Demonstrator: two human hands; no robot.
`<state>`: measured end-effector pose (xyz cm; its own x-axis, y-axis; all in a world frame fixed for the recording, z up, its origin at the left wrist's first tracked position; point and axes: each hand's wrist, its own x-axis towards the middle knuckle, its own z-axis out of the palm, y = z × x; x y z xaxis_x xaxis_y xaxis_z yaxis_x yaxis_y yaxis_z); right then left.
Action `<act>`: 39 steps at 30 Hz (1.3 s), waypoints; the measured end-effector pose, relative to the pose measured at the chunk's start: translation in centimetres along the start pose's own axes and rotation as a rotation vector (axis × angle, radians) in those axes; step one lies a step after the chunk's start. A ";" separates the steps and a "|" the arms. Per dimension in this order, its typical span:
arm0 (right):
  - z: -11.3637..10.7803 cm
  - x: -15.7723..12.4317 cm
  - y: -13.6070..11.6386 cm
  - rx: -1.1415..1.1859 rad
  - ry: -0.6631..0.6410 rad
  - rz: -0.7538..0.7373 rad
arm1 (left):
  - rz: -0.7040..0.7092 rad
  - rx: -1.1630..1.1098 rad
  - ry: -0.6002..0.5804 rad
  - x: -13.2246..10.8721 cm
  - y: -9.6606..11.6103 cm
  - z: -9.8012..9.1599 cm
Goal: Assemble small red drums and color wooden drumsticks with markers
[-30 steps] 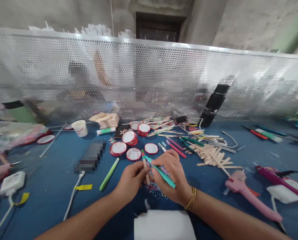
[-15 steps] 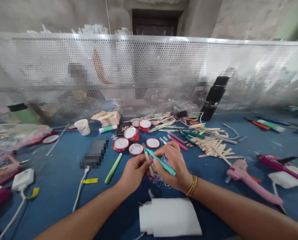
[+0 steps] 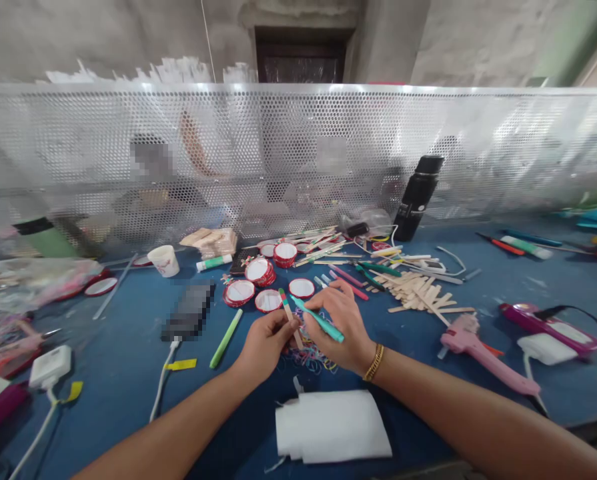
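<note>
Between the thumb and fingers of my left hand (image 3: 264, 339) is a wooden craft stick (image 3: 286, 308), tilted, its upper end coloured green and red. My right hand (image 3: 342, 327) grips a teal marker (image 3: 323, 322) like a pen, its tip close beside the stick; whether they touch I cannot tell. Under both hands lies a heap of colourful rubber bands (image 3: 314, 360), partly covered. A light green marker (image 3: 227, 339) rests left of my left hand. Just beyond the hands are red-rimmed white discs (image 3: 239, 292), some stacked.
Loose craft sticks (image 3: 423, 292) and a pink glue gun (image 3: 483, 353) lie to the right. A folded white cloth (image 3: 333, 427) sits in front of me. Further left are a phone (image 3: 188, 312) on a cable and a paper cup (image 3: 163, 261). A black bottle (image 3: 418, 200) stands by the perforated metal screen (image 3: 288, 133).
The view has shifted slightly, so most things sit a little further left. Both hands keep their hold on the stick and the teal marker, with the marker tip still near the stick's coloured end.
</note>
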<state>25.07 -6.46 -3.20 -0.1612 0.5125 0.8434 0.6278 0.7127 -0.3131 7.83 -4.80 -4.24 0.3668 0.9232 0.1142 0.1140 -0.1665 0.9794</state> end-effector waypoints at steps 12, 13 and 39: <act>-0.2 0.1 0.1 0.015 -0.019 0.002 | -0.029 -0.010 -0.008 0.3 -0.1 -0.3; -0.2 0.0 0.1 0.013 -0.022 0.002 | -0.029 -0.011 -0.011 0.3 0.0 -0.3; 0.3 -0.3 -0.2 -0.027 -0.109 -0.027 | -0.013 0.010 -0.029 0.4 -0.6 -0.4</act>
<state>24.75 -6.65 -3.52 -0.2591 0.5436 0.7984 0.6424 0.7143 -0.2778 7.57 -4.24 -4.73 0.3922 0.9148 0.0966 0.1282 -0.1584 0.9790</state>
